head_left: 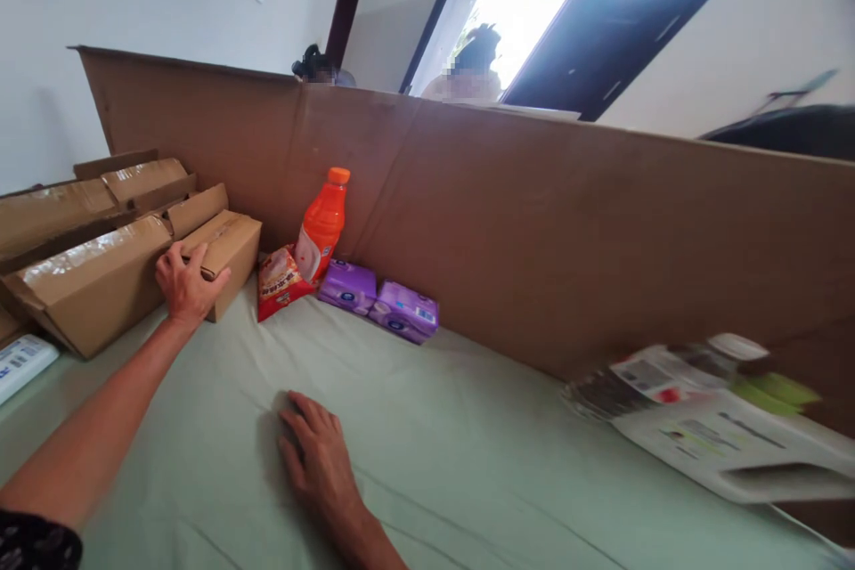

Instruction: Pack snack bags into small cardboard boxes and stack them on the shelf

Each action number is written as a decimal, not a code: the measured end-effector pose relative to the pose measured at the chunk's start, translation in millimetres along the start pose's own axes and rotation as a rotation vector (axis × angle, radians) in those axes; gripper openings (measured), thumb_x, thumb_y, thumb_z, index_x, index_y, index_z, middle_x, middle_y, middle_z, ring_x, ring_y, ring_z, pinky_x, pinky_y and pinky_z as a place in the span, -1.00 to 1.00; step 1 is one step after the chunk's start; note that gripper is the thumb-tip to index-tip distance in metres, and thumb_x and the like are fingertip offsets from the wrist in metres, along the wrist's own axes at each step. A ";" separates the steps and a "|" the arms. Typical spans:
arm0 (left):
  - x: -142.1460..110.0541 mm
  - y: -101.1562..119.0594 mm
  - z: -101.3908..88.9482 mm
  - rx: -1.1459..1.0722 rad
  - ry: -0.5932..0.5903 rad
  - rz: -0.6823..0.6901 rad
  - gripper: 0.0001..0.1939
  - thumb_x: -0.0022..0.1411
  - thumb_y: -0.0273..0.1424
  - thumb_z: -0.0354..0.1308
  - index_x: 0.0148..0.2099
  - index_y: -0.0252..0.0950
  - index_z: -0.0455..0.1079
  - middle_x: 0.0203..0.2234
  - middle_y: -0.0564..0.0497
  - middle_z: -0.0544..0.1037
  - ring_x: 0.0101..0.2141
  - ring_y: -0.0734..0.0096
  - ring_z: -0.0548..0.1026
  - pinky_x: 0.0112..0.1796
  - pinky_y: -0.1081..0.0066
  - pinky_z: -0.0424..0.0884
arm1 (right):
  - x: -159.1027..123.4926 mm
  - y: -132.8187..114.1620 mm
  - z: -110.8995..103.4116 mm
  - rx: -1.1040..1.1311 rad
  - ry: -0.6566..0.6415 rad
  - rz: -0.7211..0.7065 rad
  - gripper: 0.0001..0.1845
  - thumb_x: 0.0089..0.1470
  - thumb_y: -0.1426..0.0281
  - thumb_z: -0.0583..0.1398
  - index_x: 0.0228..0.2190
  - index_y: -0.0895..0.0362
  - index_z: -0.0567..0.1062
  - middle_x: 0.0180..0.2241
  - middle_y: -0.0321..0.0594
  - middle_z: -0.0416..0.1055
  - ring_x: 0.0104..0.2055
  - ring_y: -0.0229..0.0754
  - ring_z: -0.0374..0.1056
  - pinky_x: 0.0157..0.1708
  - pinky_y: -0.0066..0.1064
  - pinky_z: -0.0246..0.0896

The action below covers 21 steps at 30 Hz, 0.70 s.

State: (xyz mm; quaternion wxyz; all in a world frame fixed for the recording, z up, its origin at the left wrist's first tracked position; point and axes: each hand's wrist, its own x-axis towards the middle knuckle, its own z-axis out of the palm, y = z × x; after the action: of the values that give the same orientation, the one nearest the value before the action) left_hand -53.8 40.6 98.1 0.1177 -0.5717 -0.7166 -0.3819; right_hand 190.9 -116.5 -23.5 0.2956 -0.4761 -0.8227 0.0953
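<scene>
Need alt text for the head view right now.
The left hand grips a small brown cardboard box; the right hand lies flat on the pale green cloth, near an orange plastic bottle.

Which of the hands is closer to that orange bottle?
Left. The left hand grips a cardboard box just left of the orange bottle; the right hand lies flat on the green cloth, nearer the camera.
</scene>
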 end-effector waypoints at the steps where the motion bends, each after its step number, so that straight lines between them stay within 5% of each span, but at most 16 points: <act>1: 0.7 -1.5 1.3 0.001 0.004 0.000 -0.45 0.18 -0.15 0.26 0.18 -0.22 0.44 0.23 -0.28 0.21 0.16 -0.27 0.19 0.11 -0.10 0.18 | 0.6 -0.3 0.2 0.005 -0.003 -0.003 -0.63 0.11 0.50 0.13 -0.05 0.13 0.53 0.13 0.06 0.41 0.12 0.11 0.36 0.05 0.03 0.32; 11: 24.8 -2.2 31.1 0.014 0.021 0.067 -0.38 0.20 -0.18 0.23 0.24 -0.37 0.36 0.29 -0.38 0.19 0.34 -0.30 -0.02 0.28 -0.14 -0.03 | 0.8 -0.9 3.9 -0.012 0.048 -0.041 -0.63 0.08 0.57 0.12 -0.07 0.17 0.52 0.08 0.04 0.46 0.11 0.06 0.35 0.04 -0.06 0.26; 17: 54.7 -4.6 42.8 0.001 -0.051 0.120 -0.38 0.22 -0.21 0.19 0.24 -0.45 0.33 0.31 -0.45 0.21 0.35 -0.23 0.05 0.29 -0.14 -0.02 | 1.2 -0.4 6.3 -0.006 0.036 -0.036 -0.62 0.06 0.56 0.13 -0.07 0.14 0.52 0.07 0.02 0.46 0.11 0.05 0.35 0.04 -0.08 0.25; 21: 40.9 6.4 31.5 0.004 -0.044 0.152 -0.23 0.24 -0.22 0.17 0.39 -0.49 0.10 0.41 -0.47 -0.07 0.40 -0.30 -0.15 0.30 -0.23 -0.21 | 2.4 -2.2 3.3 0.004 0.018 -0.011 -0.61 0.06 0.57 0.14 -0.06 0.13 0.53 0.08 0.01 0.46 0.11 0.05 0.34 0.05 -0.07 0.24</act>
State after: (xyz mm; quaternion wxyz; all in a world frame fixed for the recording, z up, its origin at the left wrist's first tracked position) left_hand -52.5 92.3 104.1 0.1318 -0.6327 -0.6742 -0.3575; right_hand 186.5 -115.2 -24.2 0.3046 -0.4719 -0.8224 0.0910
